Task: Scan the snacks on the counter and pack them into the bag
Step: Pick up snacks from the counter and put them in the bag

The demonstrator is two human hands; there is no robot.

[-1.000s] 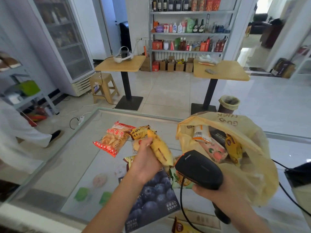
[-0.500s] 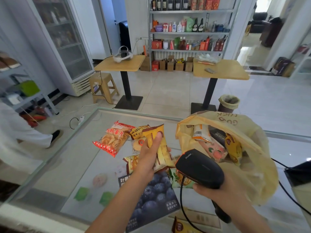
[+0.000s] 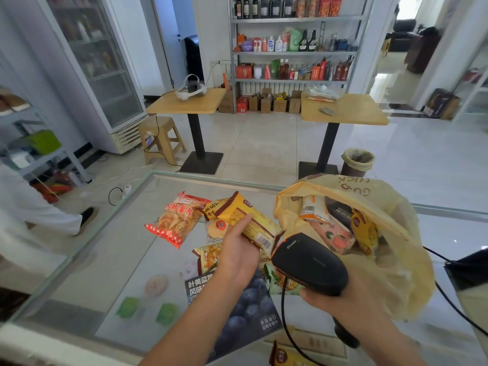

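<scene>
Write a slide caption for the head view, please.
Left hand holds a yellow snack pack at the scanner in the right hand, beside the bag.

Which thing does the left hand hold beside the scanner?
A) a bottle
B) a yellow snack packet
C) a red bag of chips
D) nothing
B: the left hand grips a yellow snack packet, its barcode end close to the black scanner held by the right hand.
</scene>
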